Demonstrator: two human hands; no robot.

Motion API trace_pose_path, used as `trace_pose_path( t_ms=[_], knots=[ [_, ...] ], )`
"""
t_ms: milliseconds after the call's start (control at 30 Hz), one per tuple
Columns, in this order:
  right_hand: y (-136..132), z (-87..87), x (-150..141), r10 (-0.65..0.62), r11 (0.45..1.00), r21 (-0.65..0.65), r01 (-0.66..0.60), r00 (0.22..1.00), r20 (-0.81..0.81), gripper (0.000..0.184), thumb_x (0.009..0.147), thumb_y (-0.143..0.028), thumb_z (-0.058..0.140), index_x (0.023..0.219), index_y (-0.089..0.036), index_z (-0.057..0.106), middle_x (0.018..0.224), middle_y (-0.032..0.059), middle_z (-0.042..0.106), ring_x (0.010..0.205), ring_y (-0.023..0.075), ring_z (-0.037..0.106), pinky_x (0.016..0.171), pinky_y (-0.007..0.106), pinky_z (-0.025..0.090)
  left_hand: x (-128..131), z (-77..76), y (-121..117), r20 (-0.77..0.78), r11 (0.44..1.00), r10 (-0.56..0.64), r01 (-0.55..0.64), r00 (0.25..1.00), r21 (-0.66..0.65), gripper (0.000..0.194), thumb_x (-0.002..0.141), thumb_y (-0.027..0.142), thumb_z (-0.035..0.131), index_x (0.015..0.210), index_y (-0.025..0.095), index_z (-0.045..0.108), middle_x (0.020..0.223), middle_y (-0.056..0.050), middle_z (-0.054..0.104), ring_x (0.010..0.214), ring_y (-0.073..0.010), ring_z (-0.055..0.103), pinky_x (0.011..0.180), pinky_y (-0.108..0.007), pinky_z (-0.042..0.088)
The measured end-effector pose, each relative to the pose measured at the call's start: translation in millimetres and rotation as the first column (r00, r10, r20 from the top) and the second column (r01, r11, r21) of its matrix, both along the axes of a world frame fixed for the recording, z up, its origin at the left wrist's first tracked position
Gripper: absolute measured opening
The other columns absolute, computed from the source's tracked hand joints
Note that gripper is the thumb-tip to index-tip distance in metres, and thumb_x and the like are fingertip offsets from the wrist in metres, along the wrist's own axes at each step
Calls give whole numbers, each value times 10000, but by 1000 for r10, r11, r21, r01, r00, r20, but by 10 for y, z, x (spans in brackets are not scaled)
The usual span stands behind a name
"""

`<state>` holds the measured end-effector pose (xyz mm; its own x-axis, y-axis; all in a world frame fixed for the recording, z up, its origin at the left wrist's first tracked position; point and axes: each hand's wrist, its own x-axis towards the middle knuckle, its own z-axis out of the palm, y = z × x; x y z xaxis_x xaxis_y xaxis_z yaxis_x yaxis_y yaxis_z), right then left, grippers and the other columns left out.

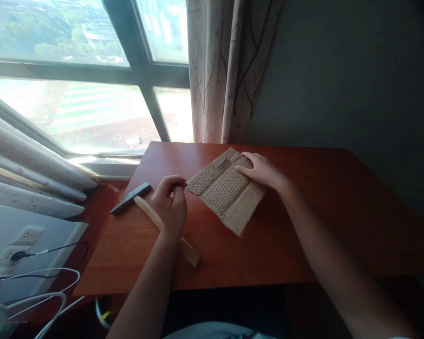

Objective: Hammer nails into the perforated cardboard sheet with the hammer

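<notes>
A piece of brown cardboard (pixel 219 190) with rows of small punched holes and two creases is held tilted above the table. My right hand (pixel 259 168) grips its upper right edge, thumb on the face and fingers around the edge. A cluster of small metal pieces (pixel 223 163), perhaps nails or screws, sits in the holes near the top. My left hand (pixel 171 200) is closed in a pinch beside the cardboard's left corner; what its fingertips hold, if anything, is too small to make out. Beneath the left forearm lies a hammer (pixel 146 207) with a wooden handle.
The reddish-brown wooden table (pixel 321 212) reaches to the wall on the right. Behind it are a window (pixel 92 108) and a patterned curtain (pixel 212 70). Sockets (pixel 12 252) and loose white cables (pixel 56 301) are at the lower left.
</notes>
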<state>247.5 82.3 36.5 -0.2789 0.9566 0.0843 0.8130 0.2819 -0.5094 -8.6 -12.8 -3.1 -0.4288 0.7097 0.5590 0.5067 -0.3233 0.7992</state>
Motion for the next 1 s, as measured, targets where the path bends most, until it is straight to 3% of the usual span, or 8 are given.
trace_pose_path(
  t_ms=[267, 400, 500, 567, 667, 800, 867, 1000],
  knots=[
    [-93, -88, -135, -92, 995, -35, 94, 995, 36, 623, 925, -511, 563, 1414, -127, 518, 1371, 185, 621, 1260, 327, 591, 1057, 440, 447, 18, 35, -9, -292, 998, -60, 59, 955, -14, 194, 826, 94, 524, 872, 196, 682, 869, -23, 699, 861, -183, 636, 829, -318, 495],
    [-172, -59, -227, -169, 984, -54, 170, 985, 34, 603, 921, -546, 544, 1385, -161, 529, 1309, 178, 662, 1212, 346, 623, 999, 461, 482, -75, 29, 59, -249, 995, -85, 68, 965, -76, 207, 840, 127, 532, 922, 199, 708, 917, -22, 725, 906, -191, 663, 862, -320, 494],
    [-208, -26, -308, -236, 969, -61, 240, 969, 74, 678, 907, -596, 534, 1422, -157, 492, 1290, 193, 667, 1198, 364, 627, 969, 474, 493, -157, 131, 102, -243, 981, -141, 102, 960, -165, 198, 869, 174, 532, 933, 201, 717, 943, -26, 746, 927, -204, 677, 881, -338, 498],
    [-219, -25, -379, -264, 961, -53, 271, 958, 112, 760, 911, -610, 514, 1485, -121, 418, 1293, 222, 656, 1204, 377, 622, 970, 483, 489, -166, 267, 92, -372, 969, -174, 91, 912, -228, 190, 889, 201, 534, 935, 209, 718, 969, -29, 753, 961, -228, 675, 977, -406, 462],
    [-223, -67, -524, -277, 959, -30, 283, 951, 139, 766, 957, -563, 443, 1537, -74, 327, 1306, 256, 634, 1213, 384, 616, 987, 500, 474, -88, 478, 28, -620, 951, -235, 44, 748, -307, 191, 921, 237, 529, 991, 222, 706, 1069, -38, 745, 1047, -269, 653, 1110, -514, 338],
    [-234, -145, -716, -276, 959, -32, 280, 957, 91, 720, 978, -528, 410, 1526, -66, 338, 1352, 269, 589, 1254, 374, 585, 1006, 496, 464, 68, 564, -29, -759, 921, -342, 37, 555, -388, 251, 951, 300, 520, 1153, 227, 650, 1250, -83, 683, 1158, -298, 606, 1048, -483, 398],
    [-244, -172, -757, -250, 967, -33, 252, 967, 48, 722, 966, -546, 429, 1511, -75, 362, 1348, 263, 586, 1255, 374, 578, 1006, 499, 465, 99, 525, -16, -779, 918, -348, 22, 521, -395, 271, 956, 312, 515, 1192, 235, 625, 1319, -98, 644, 1218, -308, 575, 1031, -484, 409],
    [-239, -206, -701, -216, 976, -4, 216, 976, -17, 670, 932, -574, 486, 1456, -157, 451, 1329, 209, 583, 1212, 360, 593, 998, 512, 479, 52, 427, 54, -779, 922, -334, 13, 530, -386, 300, 967, 273, 474, 1240, 233, 592, 1401, -104, 588, 1298, -299, 528, 1056, -486, 398]
  ],
)
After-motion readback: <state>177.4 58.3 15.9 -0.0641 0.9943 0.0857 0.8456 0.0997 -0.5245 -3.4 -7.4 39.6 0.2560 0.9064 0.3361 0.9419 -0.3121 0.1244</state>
